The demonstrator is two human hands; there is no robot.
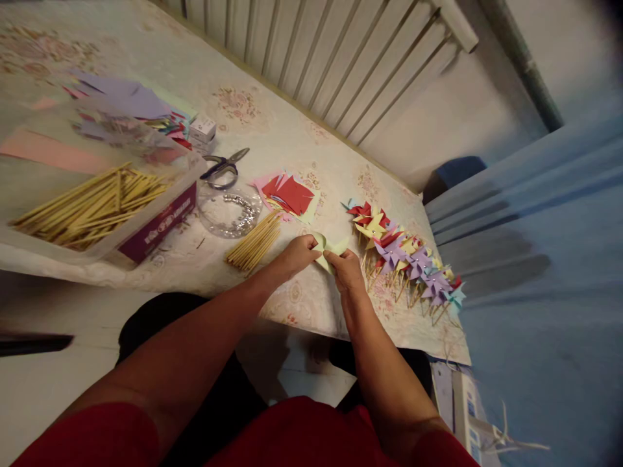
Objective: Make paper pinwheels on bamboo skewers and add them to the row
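Between my two hands is a pale green paper pinwheel (335, 246), its corners partly folded in towards the middle. My left hand (300, 251) pinches it from the left, and my right hand (346, 267) pinches it from the right. A bundle of thin wooden sticks (254, 241) lies just left of my left hand. Behind the hands is a loose stack of coloured paper squares (291, 196), red on top. To the right of my right hand lie rows of finished paper pinwheels (392, 250) on sticks, in red, yellow, purple and blue.
A clear plastic tub (197, 168) on the left holds many sticks. Near it are scissors (224, 170), a round clear dish (207, 217) of small silvery pieces, small white boxes (203, 128) and purple paper sheets (121, 94). A slatted panel (311, 52) borders the table's back; a blue curtain (545, 259) hangs right.
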